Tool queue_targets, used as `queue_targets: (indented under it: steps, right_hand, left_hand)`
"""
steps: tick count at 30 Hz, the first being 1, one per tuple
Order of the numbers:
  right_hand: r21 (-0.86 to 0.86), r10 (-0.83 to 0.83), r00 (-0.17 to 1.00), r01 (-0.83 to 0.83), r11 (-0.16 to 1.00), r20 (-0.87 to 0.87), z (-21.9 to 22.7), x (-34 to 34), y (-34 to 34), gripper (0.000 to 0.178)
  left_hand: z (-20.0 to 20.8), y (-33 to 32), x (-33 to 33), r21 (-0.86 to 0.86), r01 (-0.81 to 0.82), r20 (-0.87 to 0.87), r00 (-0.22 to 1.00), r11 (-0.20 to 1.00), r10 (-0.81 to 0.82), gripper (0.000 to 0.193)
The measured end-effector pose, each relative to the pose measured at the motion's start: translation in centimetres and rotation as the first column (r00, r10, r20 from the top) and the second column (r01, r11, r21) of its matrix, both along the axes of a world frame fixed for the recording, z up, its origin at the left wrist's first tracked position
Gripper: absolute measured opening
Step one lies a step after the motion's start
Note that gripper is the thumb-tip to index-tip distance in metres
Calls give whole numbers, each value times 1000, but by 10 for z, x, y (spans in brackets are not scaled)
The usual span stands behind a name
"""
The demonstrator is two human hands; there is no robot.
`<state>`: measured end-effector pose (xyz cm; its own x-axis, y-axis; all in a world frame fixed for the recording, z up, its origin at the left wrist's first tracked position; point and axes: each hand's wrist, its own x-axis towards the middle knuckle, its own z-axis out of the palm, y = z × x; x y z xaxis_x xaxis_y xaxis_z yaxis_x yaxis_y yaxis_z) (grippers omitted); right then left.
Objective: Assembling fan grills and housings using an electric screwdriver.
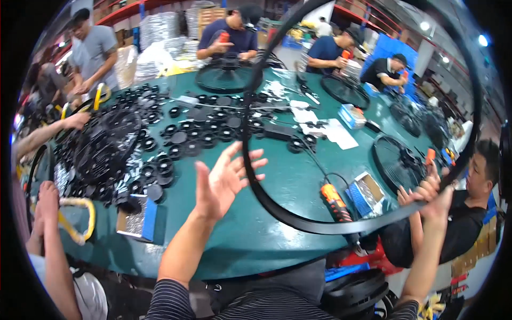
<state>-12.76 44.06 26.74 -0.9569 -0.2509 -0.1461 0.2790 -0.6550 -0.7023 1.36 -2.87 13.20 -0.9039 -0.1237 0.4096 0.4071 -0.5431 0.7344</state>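
A large black ring (330,228) is held up in front of me above the table, filling the right half of the view. My right hand (436,201) is closed around its lower right edge. At the ring's left side, my left hand (221,184) is raised with palm turned in and fingers spread, holding nothing. Its fingertips overlap the ring in view; whether they touch it I cannot tell. Below the ring, on the green table (213,248), lie an orange and black power screwdriver (335,201) and a blue carton of screws (366,194).
Many round black parts (205,133) cover the table's left and middle. A second screw carton (137,217) stands at the near left. Black fan guards (226,77) lie around the far side. Several co-workers surround the table; one sits close by my right hand.
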Motion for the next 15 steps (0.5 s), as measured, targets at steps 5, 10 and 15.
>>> queue_targets:
  steps: [5,10,15]
  right_hand:
    - [-64,191,976,-186,981,102,-73,-61,-190,57]
    - [-19,330,941,-332,943,-70,-109,-74,-308,58]
    - [121,295,907,-271,955,-300,-126,-79,-346,58]
  left_hand:
    - [55,-44,55,58,-513,-172,840,856,515,75]
    - [67,-85,84,120,-762,37,643,636,765,41]
    - [52,-127,90,235,-762,94,636,603,766,43]
